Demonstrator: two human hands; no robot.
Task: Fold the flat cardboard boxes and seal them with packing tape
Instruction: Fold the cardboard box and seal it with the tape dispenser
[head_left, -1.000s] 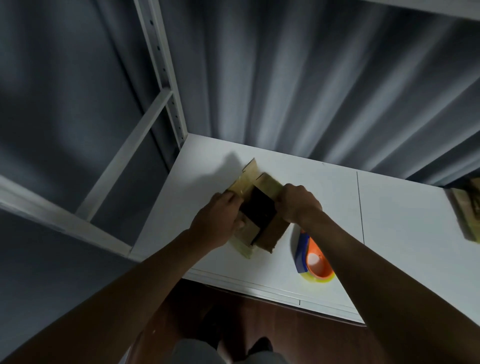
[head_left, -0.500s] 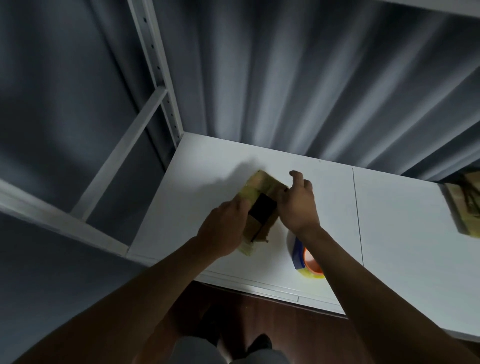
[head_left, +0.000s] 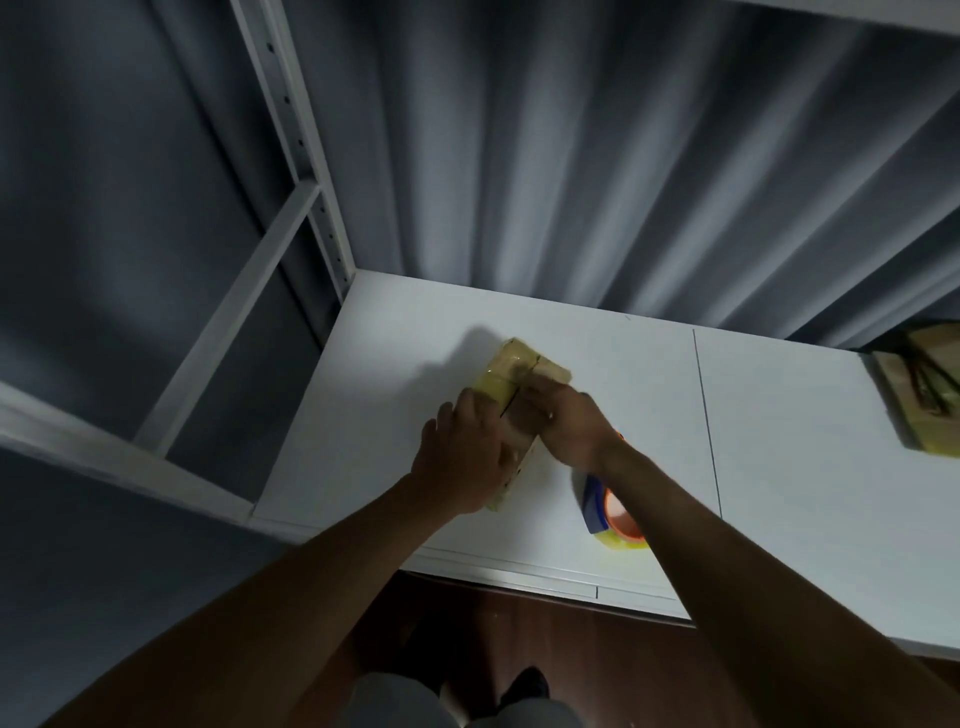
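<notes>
- The small cardboard box (head_left: 524, 395) sits on the white counter (head_left: 395, 332) with its top flaps folded down; a dark seam runs between them, so nothing inside can be seen. Yellowish tape glints on its far left corner and along its near end.
- A second taped box (head_left: 919, 395) lies well off to the right of the right hand, at the counter's far edge, closed as well.
- A second ago the flaps stood open and the dark inside of the box showed; now they are shut flat, and both hands have come onto the top.
- The left hand (head_left: 462, 452) lies over the near left part of the box, fingers (head_left: 467, 405) fairly straight and pressing down on the left flap.
- The right hand (head_left: 566, 421) presses on the right flap from the other side, its fingers bent at the knuckles with the tips on the cardboard by the seam; I cannot tell whether they pinch anything.
- The blue and orange tape dispenser (head_left: 610, 512) rests on the counter just beneath the right wrist, untouched, near the counter's front edge.
</notes>
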